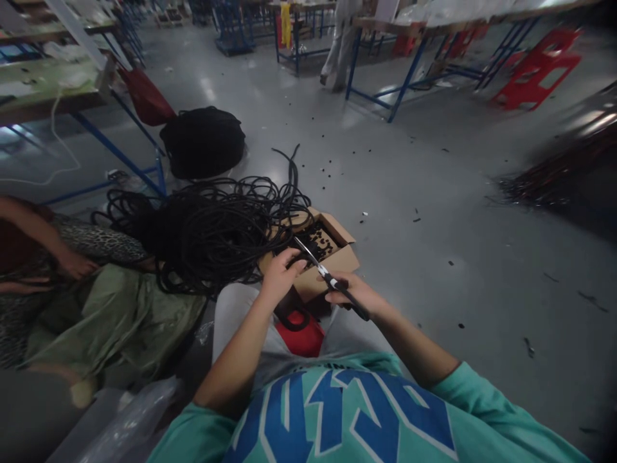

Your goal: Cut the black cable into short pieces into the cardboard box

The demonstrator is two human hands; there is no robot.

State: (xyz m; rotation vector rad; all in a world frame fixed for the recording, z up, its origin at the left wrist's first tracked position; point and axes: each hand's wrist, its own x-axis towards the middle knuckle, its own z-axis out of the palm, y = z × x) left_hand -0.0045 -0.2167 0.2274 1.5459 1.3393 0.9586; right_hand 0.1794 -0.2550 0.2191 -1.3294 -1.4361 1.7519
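My left hand [280, 278] is closed round a black tube [309, 258], close to the scissor blades. In my right hand [355, 292] are scissors [325, 273] with a black handle, the blades pointing up and left. I cannot make out whether the blades touch the tube. Just beneath both hands stands an open cardboard box [346, 260], with many short black cut pieces [321, 239] inside. A large tangled heap of black tubing [207, 228] lies on the floor to the left of the box. A black curved length hangs below my left hand.
A co-worker's hand [77, 265] rests near green cloth [116, 315] at the left. Behind the heap stands a bulging black bag [205, 141]. Blue-legged tables [385, 106] and red stools [540, 71] are farther back. Small black scraps dot the grey floor [434, 167].
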